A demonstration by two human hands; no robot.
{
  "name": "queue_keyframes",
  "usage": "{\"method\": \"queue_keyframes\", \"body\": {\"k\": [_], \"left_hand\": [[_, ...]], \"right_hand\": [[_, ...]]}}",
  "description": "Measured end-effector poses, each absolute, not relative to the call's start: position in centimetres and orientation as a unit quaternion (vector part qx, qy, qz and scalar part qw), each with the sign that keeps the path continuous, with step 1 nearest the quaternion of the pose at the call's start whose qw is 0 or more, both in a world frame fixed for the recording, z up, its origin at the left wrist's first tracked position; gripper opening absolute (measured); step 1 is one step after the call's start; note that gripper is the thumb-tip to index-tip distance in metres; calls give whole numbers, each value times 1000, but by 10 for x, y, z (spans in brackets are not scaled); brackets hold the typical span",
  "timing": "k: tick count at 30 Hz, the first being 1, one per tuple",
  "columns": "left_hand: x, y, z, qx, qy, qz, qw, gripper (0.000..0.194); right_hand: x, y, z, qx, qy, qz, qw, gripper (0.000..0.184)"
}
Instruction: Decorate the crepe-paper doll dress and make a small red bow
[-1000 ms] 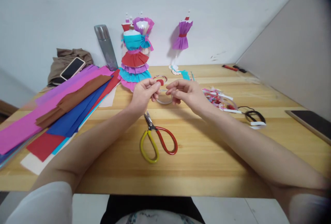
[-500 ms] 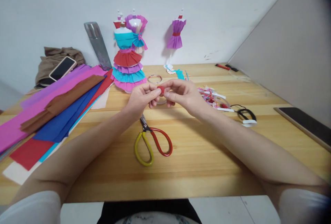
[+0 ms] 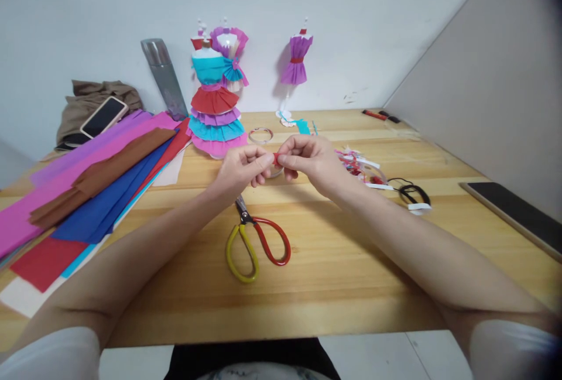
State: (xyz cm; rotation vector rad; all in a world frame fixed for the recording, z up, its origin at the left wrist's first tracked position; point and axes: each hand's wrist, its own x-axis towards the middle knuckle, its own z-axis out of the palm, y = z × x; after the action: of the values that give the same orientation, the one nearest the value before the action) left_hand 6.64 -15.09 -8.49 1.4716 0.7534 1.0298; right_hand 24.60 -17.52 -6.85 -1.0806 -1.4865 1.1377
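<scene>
My left hand (image 3: 243, 169) and my right hand (image 3: 309, 160) meet above the middle of the wooden table (image 3: 333, 263). Both pinch a small red paper piece (image 3: 276, 158) between thumb and fingertips. A clear tape roll (image 3: 276, 171) lies on the table just behind and under my fingers, mostly hidden. Scissors (image 3: 254, 239) with one yellow and one red handle lie shut below my hands. A paper dress on a small mannequin (image 3: 215, 105), in cyan, red, purple and pink layers, stands just behind my left hand.
Coloured crepe paper sheets (image 3: 88, 175) fan out at the left. A grey flask (image 3: 164, 78), a phone (image 3: 103, 116) on brown cloth and a purple paper dress (image 3: 296, 64) stand at the back. Paper scraps (image 3: 360, 166), a black cord (image 3: 413, 192) and a tablet (image 3: 518, 213) lie at the right.
My hands came together from slightly apart and now pinch the red piece between them. The view has shifted a little, so everything sits further left.
</scene>
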Motion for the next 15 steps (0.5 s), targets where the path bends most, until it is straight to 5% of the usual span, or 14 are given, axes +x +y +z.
{"method": "queue_keyframes", "body": {"k": [15], "left_hand": [[67, -148, -87, 564, 338, 427, 621, 22]], "right_hand": [[244, -173, -79, -420, -573, 523, 472, 31]]}}
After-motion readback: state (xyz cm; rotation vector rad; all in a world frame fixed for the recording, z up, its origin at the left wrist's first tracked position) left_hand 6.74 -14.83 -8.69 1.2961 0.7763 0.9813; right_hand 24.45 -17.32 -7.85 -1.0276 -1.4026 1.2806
